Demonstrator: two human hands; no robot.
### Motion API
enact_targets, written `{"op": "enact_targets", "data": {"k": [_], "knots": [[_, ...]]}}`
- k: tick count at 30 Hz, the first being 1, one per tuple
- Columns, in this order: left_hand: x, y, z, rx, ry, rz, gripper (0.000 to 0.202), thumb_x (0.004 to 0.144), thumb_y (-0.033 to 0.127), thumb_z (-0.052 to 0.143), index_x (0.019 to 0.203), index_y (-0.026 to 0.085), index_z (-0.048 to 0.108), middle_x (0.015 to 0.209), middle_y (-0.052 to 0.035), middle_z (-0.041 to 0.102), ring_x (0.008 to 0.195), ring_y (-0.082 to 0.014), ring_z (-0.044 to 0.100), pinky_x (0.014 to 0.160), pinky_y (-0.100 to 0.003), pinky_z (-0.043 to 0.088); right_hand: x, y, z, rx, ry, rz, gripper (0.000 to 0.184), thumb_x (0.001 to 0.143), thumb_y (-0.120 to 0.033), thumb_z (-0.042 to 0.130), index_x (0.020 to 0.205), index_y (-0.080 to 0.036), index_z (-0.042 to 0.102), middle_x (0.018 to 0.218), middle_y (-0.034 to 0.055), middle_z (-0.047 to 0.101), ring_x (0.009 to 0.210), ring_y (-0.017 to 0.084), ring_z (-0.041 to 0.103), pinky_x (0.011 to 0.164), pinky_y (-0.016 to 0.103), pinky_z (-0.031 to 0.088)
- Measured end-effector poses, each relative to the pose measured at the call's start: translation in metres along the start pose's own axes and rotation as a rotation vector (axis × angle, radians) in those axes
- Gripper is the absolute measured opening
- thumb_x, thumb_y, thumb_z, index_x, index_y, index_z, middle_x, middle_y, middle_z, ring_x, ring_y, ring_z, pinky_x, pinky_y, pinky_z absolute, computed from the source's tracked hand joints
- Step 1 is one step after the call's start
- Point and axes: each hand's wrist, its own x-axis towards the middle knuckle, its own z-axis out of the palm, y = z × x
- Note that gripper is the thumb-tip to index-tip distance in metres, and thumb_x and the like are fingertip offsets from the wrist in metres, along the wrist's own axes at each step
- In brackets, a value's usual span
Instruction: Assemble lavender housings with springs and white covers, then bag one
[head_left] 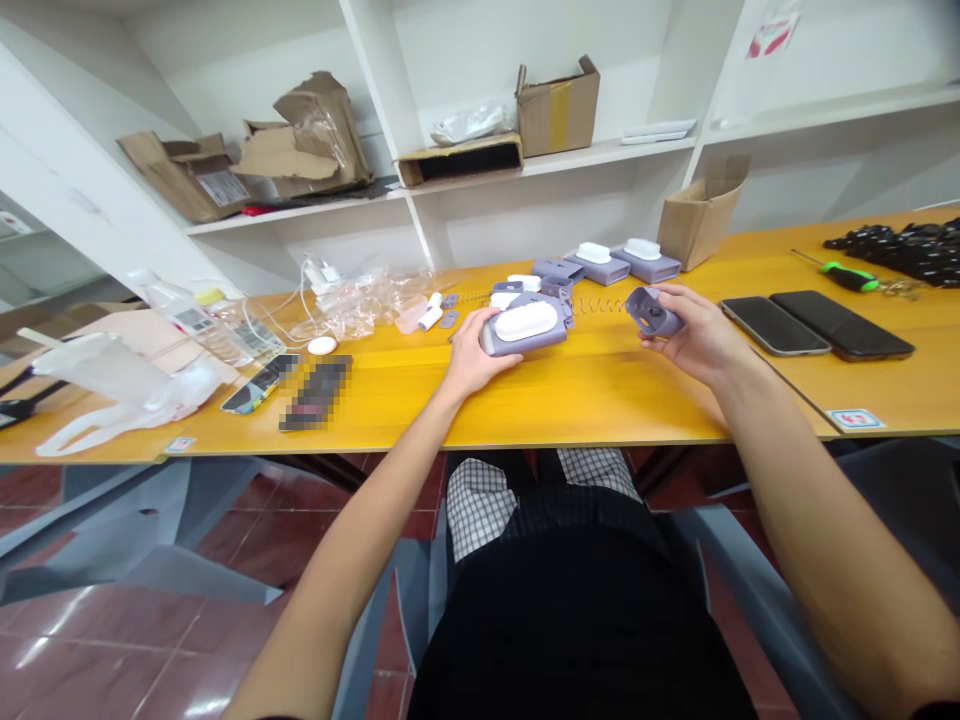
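Note:
In my left hand (pixel 474 358), closed around its left end, is a purple plastic housing (pixel 534 343) with a raised white oval on top. My right hand (pixel 697 335) grips a smaller purple plastic cap (pixel 651 312), its hollow side turned toward me. A thin coil spring (pixel 600 306) stretches across the gap between the two pieces; whether it is joined to either one I cannot tell. Behind my left hand lie more purple and white parts (pixel 559 272), partly hidden by the housing. Two similar purple units (pixel 596 262) with white ovals stand farther back.
Two dark phones (pixel 844 325) lie on the right, near a green-handled screwdriver (pixel 847 276). Leftward are crumpled plastic bags (pixel 375 295), a bottle (pixel 191 315), a cup (pixel 105 365) and another phone (pixel 259 384). A cardboard box (pixel 697 225) stands at the back; shelves rise behind the table (pixel 600 400).

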Motion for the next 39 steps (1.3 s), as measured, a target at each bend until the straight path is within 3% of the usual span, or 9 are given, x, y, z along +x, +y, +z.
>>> {"op": "enact_targets", "data": {"k": [10, 19, 28, 34, 39], "knots": [[0.000, 0.000, -0.001, -0.007, 0.007, -0.014, 0.081, 0.061, 0.030, 0.097, 0.133, 0.024, 0.062, 0.139, -0.0114, 0.066, 0.130, -0.0354, 0.063, 0.115, -0.054, 0.046, 0.004, 0.003, -0.003, -0.043, 0.023, -0.038, 0.024, 0.082, -0.038, 0.081, 0.102, -0.031, 0.069, 0.103, 0.0026, 0.075, 0.078, 0.020, 0.070, 0.061, 0.037, 0.062], [0.000, 0.000, 0.000, -0.034, -0.015, 0.015, 0.080, 0.060, 0.028, 0.097, 0.132, 0.022, 0.062, 0.137, -0.0111, 0.067, 0.129, -0.0340, 0.064, 0.116, -0.052, 0.047, -0.004, 0.008, 0.016, -0.043, 0.048, -0.039, 0.034, 0.075, -0.037, 0.087, 0.104, -0.029, 0.071, 0.098, 0.0016, 0.075, 0.074, 0.017, 0.068, 0.055, 0.031, 0.062], [0.000, 0.004, -0.001, -0.114, -0.045, 0.025, 0.078, 0.061, 0.029, 0.097, 0.131, 0.023, 0.062, 0.136, -0.0109, 0.067, 0.129, -0.0328, 0.064, 0.115, -0.052, 0.048, -0.006, 0.019, 0.029, -0.052, -0.030, 0.013, 0.048, 0.069, -0.038, 0.094, 0.107, -0.031, 0.065, 0.087, -0.0020, 0.074, 0.068, 0.018, 0.070, 0.065, 0.044, 0.069], [0.000, 0.003, -0.001, -0.137, -0.060, 0.017, 0.079, 0.061, 0.031, 0.097, 0.132, 0.024, 0.063, 0.137, -0.0111, 0.067, 0.130, -0.0336, 0.064, 0.116, -0.054, 0.048, -0.006, 0.022, 0.032, -0.031, -0.051, 0.034, 0.052, 0.067, -0.034, 0.095, 0.108, -0.031, 0.063, 0.082, -0.0028, 0.075, 0.065, 0.018, 0.070, 0.068, 0.045, 0.068], [-0.002, 0.005, 0.002, -0.088, -0.100, 0.083, 0.081, 0.058, 0.027, 0.098, 0.131, 0.022, 0.065, 0.137, -0.0118, 0.066, 0.129, -0.0338, 0.064, 0.116, -0.054, 0.048, -0.009, 0.023, 0.038, -0.012, -0.087, 0.039, 0.050, 0.070, -0.033, 0.093, 0.110, -0.032, 0.064, 0.090, -0.0013, 0.077, 0.071, 0.019, 0.072, 0.069, 0.044, 0.068]]}}
